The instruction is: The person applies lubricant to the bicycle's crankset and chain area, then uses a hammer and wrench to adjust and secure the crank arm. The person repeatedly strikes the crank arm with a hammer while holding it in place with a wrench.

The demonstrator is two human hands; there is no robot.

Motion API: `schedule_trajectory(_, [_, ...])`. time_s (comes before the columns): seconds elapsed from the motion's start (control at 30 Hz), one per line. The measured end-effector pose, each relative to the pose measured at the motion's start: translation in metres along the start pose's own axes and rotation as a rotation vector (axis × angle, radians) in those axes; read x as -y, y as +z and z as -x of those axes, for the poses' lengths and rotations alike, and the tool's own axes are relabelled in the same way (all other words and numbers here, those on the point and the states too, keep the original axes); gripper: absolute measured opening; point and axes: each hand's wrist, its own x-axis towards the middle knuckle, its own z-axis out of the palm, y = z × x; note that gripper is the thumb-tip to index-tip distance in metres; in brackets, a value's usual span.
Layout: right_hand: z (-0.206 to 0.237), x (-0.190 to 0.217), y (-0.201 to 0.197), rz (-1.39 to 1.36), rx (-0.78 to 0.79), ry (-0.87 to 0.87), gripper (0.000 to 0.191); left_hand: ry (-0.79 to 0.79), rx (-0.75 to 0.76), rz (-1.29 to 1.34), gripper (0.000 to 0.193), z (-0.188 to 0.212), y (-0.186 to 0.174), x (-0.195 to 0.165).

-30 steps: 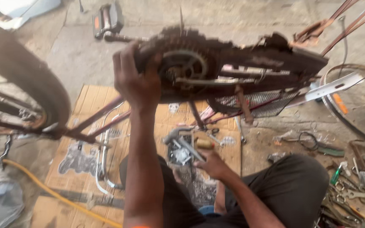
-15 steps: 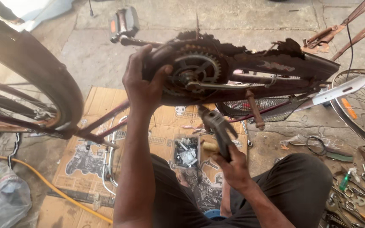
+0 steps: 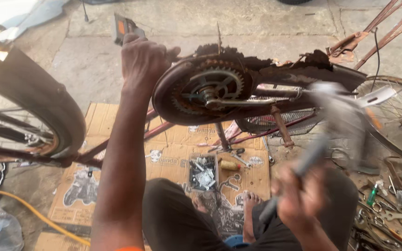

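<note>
An upside-down bicycle fills the view, with its toothed chainring (image 3: 216,84) inside a rusty dark-red chain guard (image 3: 280,74). My left hand (image 3: 144,59) is closed around the crank end, just below the grey pedal (image 3: 123,25), left of the guard. My right hand (image 3: 301,197) is low on the right and grips the handle of a long grey tool (image 3: 338,121). The tool is motion-blurred; its head is raised to the right of the chainring, in front of the guard's rear end. What kind of tool it is cannot be told.
The black front tyre (image 3: 52,102) curves at the left and a spoked wheel (image 3: 396,125) at the right. Below lie printed cardboard (image 3: 168,155), a small tray of bolts (image 3: 203,172), a yellow hose (image 3: 33,213) and loose spanners (image 3: 389,214). My bare foot (image 3: 250,204) rests on the cardboard.
My right hand picked the tool up from beside the bolt tray and swung it up to the right. My left hand stayed at the guard's left end.
</note>
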Motion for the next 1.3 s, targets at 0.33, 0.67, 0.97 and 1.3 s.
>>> schedule_trajectory(0.33, [-0.004, 0.010, -0.055, -0.174, -0.097, -0.339, 0.039, 0.206, -0.296, -0.114, 0.062, -0.004, 0.003, 0.007])
schedule_trajectory(0.67, [-0.022, -0.033, -0.008, -0.426, 0.132, 0.347, 0.041, 0.306, -0.396, -0.151, 0.069, -0.004, 0.016, 0.021])
schedule_trajectory(0.97, [0.004, 0.006, -0.105, -0.350, 0.013, -0.565, 0.030, 0.259, -0.383, -0.142, 0.053, 0.016, 0.021, 0.017])
schedule_trajectory(1.3, [-0.016, -0.062, -0.021, -0.532, 0.124, 0.259, 0.020, 0.342, -0.408, -0.199, 0.056, 0.004, 0.013, 0.018])
